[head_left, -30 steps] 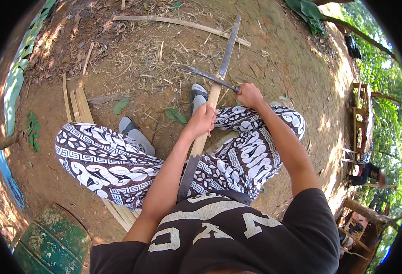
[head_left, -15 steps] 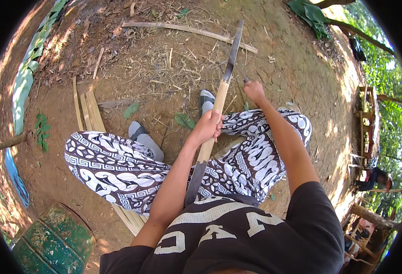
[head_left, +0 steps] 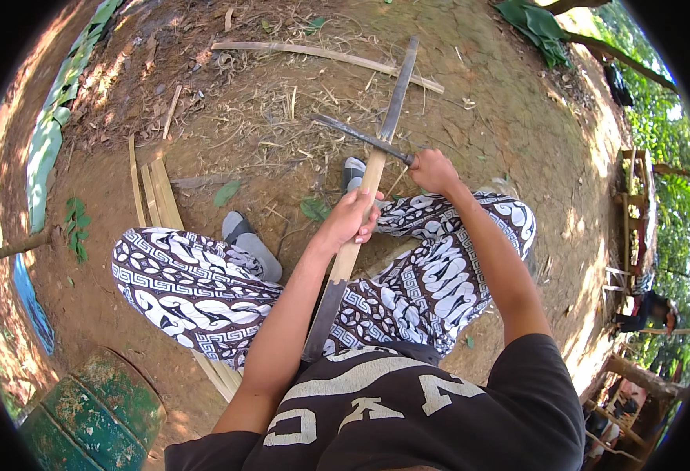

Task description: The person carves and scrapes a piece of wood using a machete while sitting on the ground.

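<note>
My left hand (head_left: pixel 351 218) is wrapped round the middle of a long bamboo strip (head_left: pixel 347 257), pale in the middle and dark grey at both ends. The strip slants away from my belly, its near end close to my dark shirt and its far end over the ground. In my right hand (head_left: pixel 433 171) is the handle of a narrow dark knife (head_left: pixel 353 129). Its blade lies across the strip, beyond my left hand, where the pale part meets the dark far part. The blade's tip points left and away.
A thin pale strip (head_left: pixel 305 50) lies on the earth among scattered shavings (head_left: pixel 243 118). Several bamboo slats (head_left: pixel 160 192) pass beneath my patterned left trouser leg (head_left: pixel 196 275). A green, worn drum (head_left: pixel 98 412) stands at lower left. Far right, a person (head_left: pixel 649 312) is near wooden structures.
The knife blade has swung into view and now crosses the bamboo strip. My right hand has come slightly nearer. The strip's near end has shifted a little left.
</note>
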